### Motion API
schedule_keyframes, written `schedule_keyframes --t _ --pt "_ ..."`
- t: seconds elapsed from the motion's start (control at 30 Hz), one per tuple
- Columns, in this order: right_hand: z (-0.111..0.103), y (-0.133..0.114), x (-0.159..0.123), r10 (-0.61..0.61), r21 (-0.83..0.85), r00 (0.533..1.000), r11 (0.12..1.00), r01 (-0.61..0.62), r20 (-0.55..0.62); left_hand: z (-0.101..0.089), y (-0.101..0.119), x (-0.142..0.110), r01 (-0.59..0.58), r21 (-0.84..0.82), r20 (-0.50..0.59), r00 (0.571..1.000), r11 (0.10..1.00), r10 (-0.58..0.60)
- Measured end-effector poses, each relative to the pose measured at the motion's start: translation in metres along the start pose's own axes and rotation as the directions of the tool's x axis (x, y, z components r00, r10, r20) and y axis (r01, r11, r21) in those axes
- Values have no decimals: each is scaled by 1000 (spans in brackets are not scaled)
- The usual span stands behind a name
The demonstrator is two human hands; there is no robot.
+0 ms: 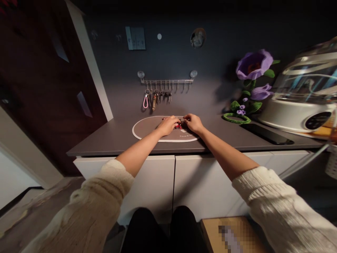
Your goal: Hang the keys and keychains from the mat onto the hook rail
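My left hand (168, 125) and my right hand (193, 123) meet over an oval grey mat (143, 128) with a white border on a grey countertop (110, 138). Between the fingers of both hands sits a small bunch of keys with a red part (178, 125), mostly hidden by the fingers. Both hands appear closed on it. On the wall behind hangs a hook rail (166, 81) with several key bunches, one on a pink loop (145, 101).
A purple crocheted flower (254, 65) with a green ring stands at the right. A dark phone-like slab (265, 134) lies beside a white domed appliance (305, 95). White cabinet doors (147, 182) are below; a dark door (44, 88) is left; a cardboard box (229, 233) sits on the floor.
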State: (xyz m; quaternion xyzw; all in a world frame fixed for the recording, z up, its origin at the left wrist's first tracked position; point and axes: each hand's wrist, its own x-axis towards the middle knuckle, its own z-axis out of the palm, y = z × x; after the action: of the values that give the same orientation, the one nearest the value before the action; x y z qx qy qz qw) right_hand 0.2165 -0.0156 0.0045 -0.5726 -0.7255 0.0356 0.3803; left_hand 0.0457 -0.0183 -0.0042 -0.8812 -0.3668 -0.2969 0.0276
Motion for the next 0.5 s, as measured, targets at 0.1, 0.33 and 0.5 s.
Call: schedule_keyframes --t 0.1,0.33,0.5 --pt "1 1 1 19 -5 1000 1000 -19 6 0 0 -1 -26 35 25 999 999 25" --pt "1 1 1 17 -43 1000 999 -17 14 -4 3 -4 7 64 18 1000 998 -8" --pt "0 -2 -1 -8 -51 1000 999 9 17 -6 6 -4 9 118 40 999 993 -14"
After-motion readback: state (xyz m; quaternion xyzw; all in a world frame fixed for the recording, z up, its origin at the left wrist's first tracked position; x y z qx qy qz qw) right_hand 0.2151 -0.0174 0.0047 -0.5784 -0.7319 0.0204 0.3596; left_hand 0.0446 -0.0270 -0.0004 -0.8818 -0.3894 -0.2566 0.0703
